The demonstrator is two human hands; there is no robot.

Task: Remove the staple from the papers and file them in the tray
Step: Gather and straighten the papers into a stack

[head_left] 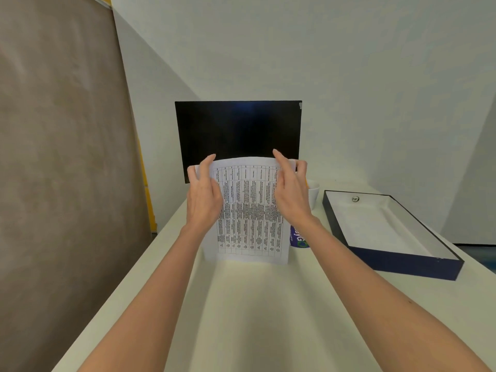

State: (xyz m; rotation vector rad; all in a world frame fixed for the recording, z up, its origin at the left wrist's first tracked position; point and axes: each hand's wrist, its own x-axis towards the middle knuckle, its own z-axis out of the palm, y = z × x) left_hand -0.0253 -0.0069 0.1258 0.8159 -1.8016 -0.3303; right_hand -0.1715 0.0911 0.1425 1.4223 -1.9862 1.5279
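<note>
The papers, white sheets printed with a dense table, stand nearly upright above the table. My left hand grips their upper left edge and my right hand grips the upper right edge, fingers curled over the top. The bottom edge hangs just above the tabletop. No staple is visible. The tray, a shallow dark blue box with a white inside, lies to the right on the table, with a small round dark item at its far end.
A black screen stands behind the papers. A white cup sits right of my right hand. A blue printed packet peeks from behind the papers. The white table ends at a left edge beside a brown panel.
</note>
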